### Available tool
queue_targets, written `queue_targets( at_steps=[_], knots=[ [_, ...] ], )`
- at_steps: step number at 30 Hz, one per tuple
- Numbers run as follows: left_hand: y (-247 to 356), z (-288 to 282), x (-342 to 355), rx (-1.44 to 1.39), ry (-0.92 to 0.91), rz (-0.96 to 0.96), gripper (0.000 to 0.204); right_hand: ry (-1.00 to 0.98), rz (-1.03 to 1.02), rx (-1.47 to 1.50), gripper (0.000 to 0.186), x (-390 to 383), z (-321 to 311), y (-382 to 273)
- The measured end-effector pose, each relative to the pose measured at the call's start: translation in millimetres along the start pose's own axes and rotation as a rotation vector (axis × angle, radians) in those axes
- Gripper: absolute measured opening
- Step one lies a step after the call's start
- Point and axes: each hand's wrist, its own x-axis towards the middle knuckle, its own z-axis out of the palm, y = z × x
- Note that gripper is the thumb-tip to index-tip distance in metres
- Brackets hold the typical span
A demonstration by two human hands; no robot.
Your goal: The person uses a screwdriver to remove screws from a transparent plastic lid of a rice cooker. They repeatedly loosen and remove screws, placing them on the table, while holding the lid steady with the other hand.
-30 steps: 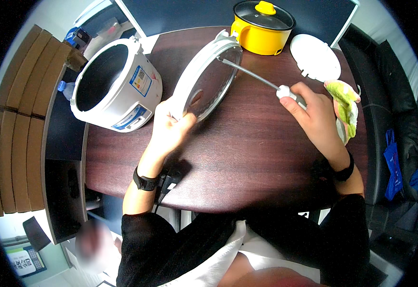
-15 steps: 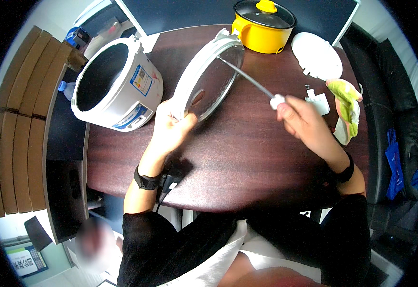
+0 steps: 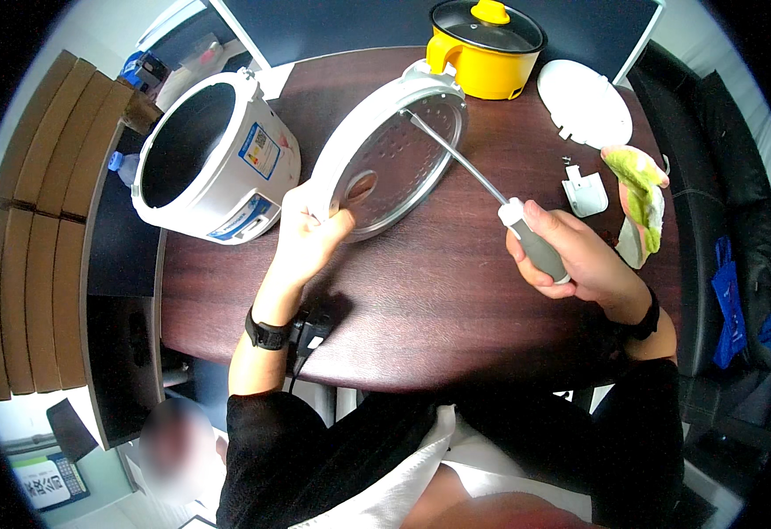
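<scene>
Your left hand (image 3: 309, 236) is gripping the tilted lid (image 3: 407, 163) above the bench (image 3: 420, 309); your right hand (image 3: 586, 258) is clasping a screwdriver (image 3: 535, 245), aiming at its inner face. Blue-and-white labels (image 3: 260, 150) are marking the cooker (image 3: 218, 196).

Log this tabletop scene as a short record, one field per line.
Left hand: grips the edge of a tilted white lid
Right hand: holds a screwdriver, tip at the lid's dotted face
Table left: open-topped white cooker body
Table far side: yellow pot, covered
Table right: white rounded cover, small white part, green-and-white cloth
</scene>
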Motion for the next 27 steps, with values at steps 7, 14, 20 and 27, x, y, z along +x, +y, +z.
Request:
queue_targets(
  at_steps=[7,14,20,27],
  knots=[
    [9.1,4.6,-4.5,0.015,-0.02,-0.072,0.009,-0.046,0.014,0.043,0.055,1.7,13.7,6.4],
    [8.3,5.5,-5.5,0.04,-0.04,-0.073,0.008,0.632,-0.469,-1.136,0.04,12.9,-10.6,4.6],
    [10.5,8.8,-2.8,0.02,0.003,-0.056,0.017,0.865,-0.603,-1.338,0.035,4.1,-6.8,-10.4],
    [15.2,13.5,-1.0,0.032,0.021,-0.037,0.029,0.184,-0.065,-0.329,0.055,-3.1,2.6,-3.4]
  ],
)
